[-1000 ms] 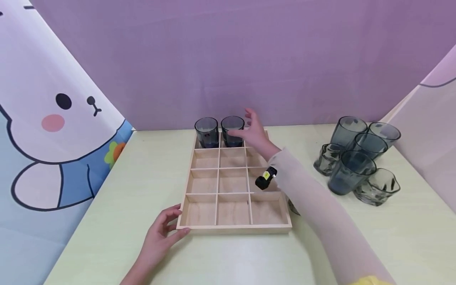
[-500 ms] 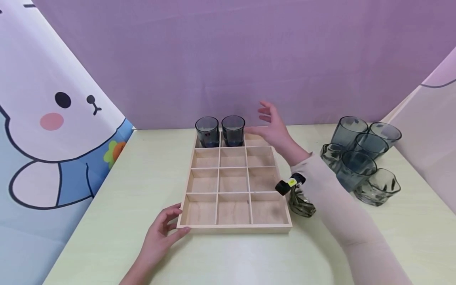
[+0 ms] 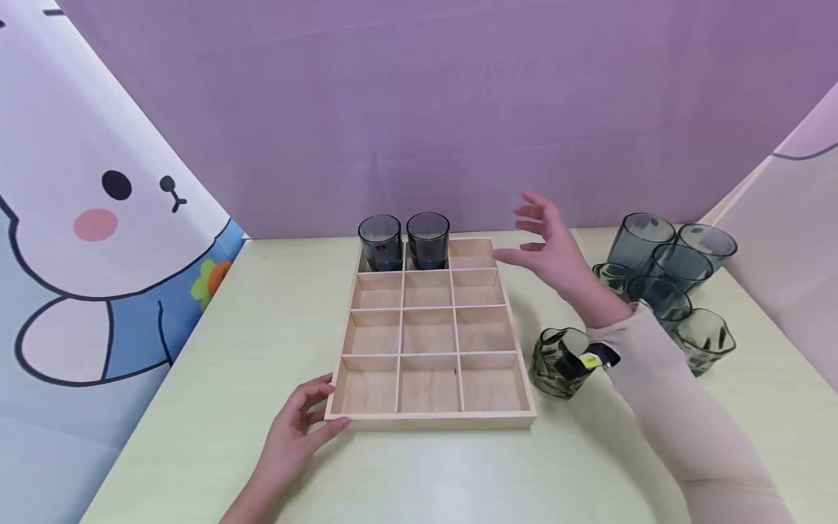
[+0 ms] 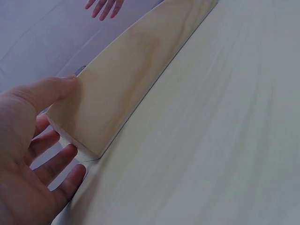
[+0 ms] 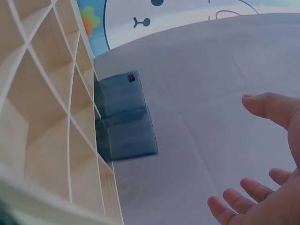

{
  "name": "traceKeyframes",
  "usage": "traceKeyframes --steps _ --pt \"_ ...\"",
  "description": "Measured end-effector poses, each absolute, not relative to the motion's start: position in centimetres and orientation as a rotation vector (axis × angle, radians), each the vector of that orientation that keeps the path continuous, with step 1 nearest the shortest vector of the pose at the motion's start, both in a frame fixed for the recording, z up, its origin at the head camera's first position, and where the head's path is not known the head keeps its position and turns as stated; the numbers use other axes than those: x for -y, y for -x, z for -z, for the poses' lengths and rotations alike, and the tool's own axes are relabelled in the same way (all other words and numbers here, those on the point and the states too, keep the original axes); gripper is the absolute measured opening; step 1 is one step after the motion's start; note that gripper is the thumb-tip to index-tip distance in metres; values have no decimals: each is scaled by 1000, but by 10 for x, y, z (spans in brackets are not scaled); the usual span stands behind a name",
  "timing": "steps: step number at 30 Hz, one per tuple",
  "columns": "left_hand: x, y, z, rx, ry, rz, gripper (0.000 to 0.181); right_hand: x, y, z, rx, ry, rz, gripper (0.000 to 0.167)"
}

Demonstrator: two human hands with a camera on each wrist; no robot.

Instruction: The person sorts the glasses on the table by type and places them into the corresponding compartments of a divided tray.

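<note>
The wooden tray, in the head view, lies flat at the middle of the pale desk, a rectangle of light, plain wood cut by thin slats into three columns and four rows of square-cornered compartments. My left grip pinches its near left corner, thumb against the near wall and fingers at the left side. My right grip hangs in the air just right of the tray's far right corner, thumb and fingers spread. In the far row stand two round, smooth tumblers of dark smoky glass: the left tumbler in the left compartment, the middle tumbler in the middle one. A squat glass with rippled, wavy sides stands on the desk just beside the tray's near right part. Farther right cluster four tall tumblers of blue-grey glass and two wavy glasses, partly behind my beige sleeve. A purple cloth rises at the far side.

In the left wrist view, my thumb lies on the tray's upper edge, over brown, streaky grain; my other fingers curl at the adjoining side.

In the right wrist view, my thumb and fingers stand well apart from the glasses. The two tumblers show straight, smooth walls, almost touching; one bears a small dark label.
</note>
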State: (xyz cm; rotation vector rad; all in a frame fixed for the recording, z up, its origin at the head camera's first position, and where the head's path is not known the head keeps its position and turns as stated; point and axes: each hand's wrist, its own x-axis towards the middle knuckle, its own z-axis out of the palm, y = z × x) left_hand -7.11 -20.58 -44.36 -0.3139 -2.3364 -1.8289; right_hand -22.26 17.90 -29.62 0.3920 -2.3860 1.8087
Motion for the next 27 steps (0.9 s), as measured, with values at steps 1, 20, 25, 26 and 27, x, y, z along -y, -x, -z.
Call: traceKeyframes --steps 1,20,25,26,27 --pt "206 71 444 2335 317 1829 46 -183 220 297 2389 -392 -1795 95" --pt "205 68 444 2330 307 1829 46 -257 164 317 2378 -286 -1499 95" --pt "205 69 443 2325 325 1828 47 -276 151 321 2322 -274 -1427 96" --pt "205 69 443 2326 326 1827 47 -280 149 322 2316 -265 -1415 96" --pt "205 69 443 2326 327 1826 47 -285 147 323 2316 -244 -1402 96"
